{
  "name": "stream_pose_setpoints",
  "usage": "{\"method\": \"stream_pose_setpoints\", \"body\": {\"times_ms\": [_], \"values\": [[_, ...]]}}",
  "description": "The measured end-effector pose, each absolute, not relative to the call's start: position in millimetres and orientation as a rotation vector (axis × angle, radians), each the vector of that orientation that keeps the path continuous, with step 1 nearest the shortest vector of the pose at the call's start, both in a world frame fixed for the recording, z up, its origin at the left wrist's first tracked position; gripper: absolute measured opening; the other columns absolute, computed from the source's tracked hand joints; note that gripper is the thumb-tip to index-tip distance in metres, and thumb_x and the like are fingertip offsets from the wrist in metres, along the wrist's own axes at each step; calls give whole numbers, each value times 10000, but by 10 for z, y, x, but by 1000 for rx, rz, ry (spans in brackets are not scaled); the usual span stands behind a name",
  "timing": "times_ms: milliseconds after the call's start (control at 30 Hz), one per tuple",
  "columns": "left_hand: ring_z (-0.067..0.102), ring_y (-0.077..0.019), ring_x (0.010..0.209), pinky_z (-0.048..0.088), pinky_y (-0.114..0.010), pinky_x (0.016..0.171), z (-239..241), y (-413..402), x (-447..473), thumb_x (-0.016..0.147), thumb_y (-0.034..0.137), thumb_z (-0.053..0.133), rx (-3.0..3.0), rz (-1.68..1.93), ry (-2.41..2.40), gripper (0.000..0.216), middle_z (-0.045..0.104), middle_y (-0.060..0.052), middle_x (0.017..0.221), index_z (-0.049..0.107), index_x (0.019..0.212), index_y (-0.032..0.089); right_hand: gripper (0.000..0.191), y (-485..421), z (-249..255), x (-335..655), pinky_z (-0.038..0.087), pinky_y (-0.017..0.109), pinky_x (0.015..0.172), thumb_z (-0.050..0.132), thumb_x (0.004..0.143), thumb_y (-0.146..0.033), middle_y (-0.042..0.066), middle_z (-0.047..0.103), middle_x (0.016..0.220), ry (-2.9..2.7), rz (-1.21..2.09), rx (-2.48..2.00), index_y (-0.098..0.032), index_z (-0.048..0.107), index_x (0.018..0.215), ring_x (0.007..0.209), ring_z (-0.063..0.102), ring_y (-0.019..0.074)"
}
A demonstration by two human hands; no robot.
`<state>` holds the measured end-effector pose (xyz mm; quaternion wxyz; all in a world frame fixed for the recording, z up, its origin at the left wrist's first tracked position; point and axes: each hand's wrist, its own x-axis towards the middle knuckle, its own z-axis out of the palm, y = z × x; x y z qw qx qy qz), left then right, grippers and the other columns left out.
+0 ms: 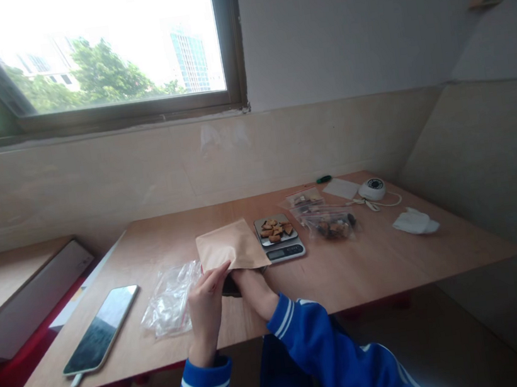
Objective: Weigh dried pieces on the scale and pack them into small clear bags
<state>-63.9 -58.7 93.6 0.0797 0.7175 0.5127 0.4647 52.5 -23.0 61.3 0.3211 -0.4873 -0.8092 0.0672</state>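
Both hands hold a brown paper pouch (231,246) just above the wooden table (381,260). My left hand (206,305) has its fingers curled round the pouch's lower left edge. My right hand (246,284) grips the bottom edge, with its fingers mostly hidden under the paper. Right behind the pouch stands a small kitchen scale (280,239) with brown snack pieces (275,229) on its tray. Both sleeves are blue with white stripes.
Clear plastic bags (170,297) lie left of my hands. A phone (101,328) on a white cable lies further left. Filled bags of snacks (326,217), a white round device (372,189), a crumpled tissue (415,222) and a green pen (324,179) sit at the right rear.
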Motion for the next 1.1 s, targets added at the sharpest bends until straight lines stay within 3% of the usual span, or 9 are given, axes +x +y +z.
{"method": "stream_pose_setpoints", "body": {"times_ms": [100, 200, 300, 400, 600, 700, 867, 967, 1100], "values": [[662, -141, 766, 505, -212, 668, 989, -564, -683, 863, 354, 491, 2120, 1396, 1530, 274, 718, -16, 908, 700, 1005, 248, 304, -476, 788, 615, 563, 379, 739, 408, 878, -24, 139, 696, 915, -2253, 183, -1357, -93, 606, 1097, 809, 676, 248], [656, -141, 751, 504, -214, 658, 1046, -546, -741, 857, 344, 494, 2113, 1406, 1546, 272, 717, -19, 904, 701, 1005, 248, 259, -735, 957, 778, 555, 348, 796, 509, 880, -108, 92, 692, 953, -2242, 308, -1112, -150, 587, 1123, 892, 659, 214], [650, -144, 734, 504, -227, 666, 1074, -522, -781, 850, 341, 503, 2118, 1407, 1570, 268, 718, -19, 885, 703, 1002, 248, 309, -859, 1085, 1021, 541, 301, 854, 587, 862, -237, 50, 681, 1042, -1927, 682, -845, -211, 524, 1163, 952, 652, 160], [647, -143, 722, 504, -233, 667, 1058, -489, -786, 851, 363, 508, 2102, 1440, 1592, 263, 719, -12, 880, 707, 989, 258, 322, -713, 1106, 1361, 539, 327, 857, 610, 843, -303, 66, 675, 1086, -1511, 875, -792, -222, 461, 1116, 1000, 649, 170], [660, -146, 746, 516, -230, 665, 993, -459, -733, 831, 389, 545, 2120, 1464, 1549, 254, 721, -4, 893, 708, 980, 263, 277, 282, 811, 2142, 529, 352, 805, 651, 760, -379, 104, 687, 907, -1229, 553, -1163, -163, 532, 887, 878, 667, 208], [669, -150, 769, 522, -229, 675, 975, -460, -714, 828, 391, 548, 2103, 1456, 1555, 252, 723, -3, 912, 708, 974, 263, 199, 740, 649, 2338, 516, 339, 776, 614, 769, -293, 121, 683, 881, -1371, 405, -1443, -128, 564, 870, 817, 658, 195], [674, -150, 766, 524, -220, 673, 986, -450, -734, 827, 411, 544, 2117, 1427, 1538, 267, 727, -5, 914, 711, 974, 263, 86, 1026, 508, 2352, 494, 326, 762, 623, 739, -213, 80, 690, 791, -1587, 393, -1478, -136, 619, 778, 769, 645, 187], [674, -155, 766, 525, -226, 664, 1005, -442, -755, 824, 421, 545, 2116, 1440, 1548, 273, 729, -5, 918, 710, 978, 268, 120, 966, 468, 2366, 463, 363, 854, 582, 784, -234, 103, 684, 876, -1633, 357, -1466, -135, 634, 828, 876, 630, 208], [673, -155, 748, 525, -234, 669, 1006, -427, -738, 817, 426, 557, 2096, 1462, 1579, 263, 731, 3, 906, 713, 969, 279, 255, 713, 457, 2421, 416, 399, 954, 423, 886, -255, 146, 607, 1078, -1556, 190, -1399, -123, 574, 1043, 1053, 560, 216]]}}
